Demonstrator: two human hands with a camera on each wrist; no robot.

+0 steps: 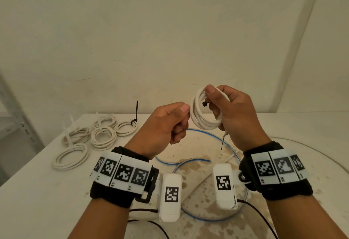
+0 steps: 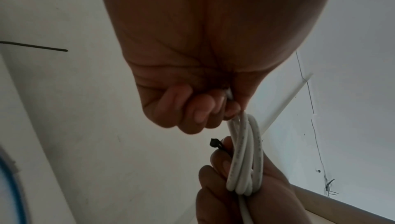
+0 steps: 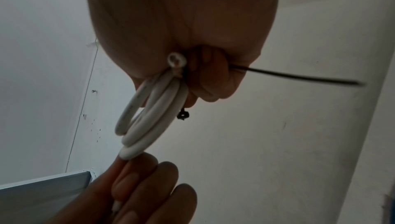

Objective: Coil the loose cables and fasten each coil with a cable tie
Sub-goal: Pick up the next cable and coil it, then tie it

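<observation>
Both hands are raised above the table (image 1: 37,191). My right hand (image 1: 213,103) grips a white cable coil (image 1: 202,119) together with a black cable tie. The tie's head (image 1: 204,104) shows inside the loop and its tail (image 1: 223,141) hangs below the fist. My left hand (image 1: 186,111) pinches the coil's left side between thumb and forefinger. In the left wrist view the left hand (image 2: 213,109) holds the coil (image 2: 245,160) from above. In the right wrist view the right hand (image 3: 203,75) clasps the coil (image 3: 149,117), and the tie's tail (image 3: 299,77) sticks out sideways.
Several finished white coils (image 1: 103,136) lie at the table's back left, one bound by a black tie (image 1: 137,110) standing upright. A loose white-and-blue cable (image 1: 188,161) loops over the stained tabletop under my hands. A wall stands close behind the table.
</observation>
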